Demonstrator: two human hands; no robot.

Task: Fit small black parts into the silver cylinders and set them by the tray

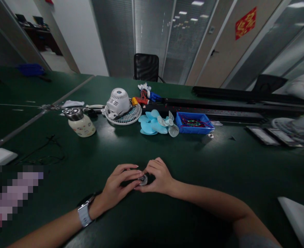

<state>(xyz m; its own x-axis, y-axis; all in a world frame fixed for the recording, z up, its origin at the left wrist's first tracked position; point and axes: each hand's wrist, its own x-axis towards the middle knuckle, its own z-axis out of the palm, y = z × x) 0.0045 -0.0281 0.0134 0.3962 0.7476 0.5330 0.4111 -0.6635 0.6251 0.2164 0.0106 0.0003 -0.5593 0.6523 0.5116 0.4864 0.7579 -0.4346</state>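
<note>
Near the front of the green table, a small round grey part point(143, 179) with a ringed face sits between my two hands. My left hand point(117, 181), with a pale-strapped watch at the wrist, pinches it from the left with its fingertips. From the other side, my right hand point(160, 177) curls its thumb and fingers around the same part. Fingers cover much of it, so its exact kind cannot be made out. Beyond the hands lie light-blue fan blades point(155, 123) and a smaller translucent fan blade point(170, 123).
A white fan housing point(118, 103) rests on a round grille point(126, 119), with a cream flask point(81, 125) to its left. Behind stands a red-and-black power drill point(143, 97). A blue bin point(195, 130) holds wires; long black rails point(226, 107) lie behind it. At far right is another person's sleeve point(303, 86).
</note>
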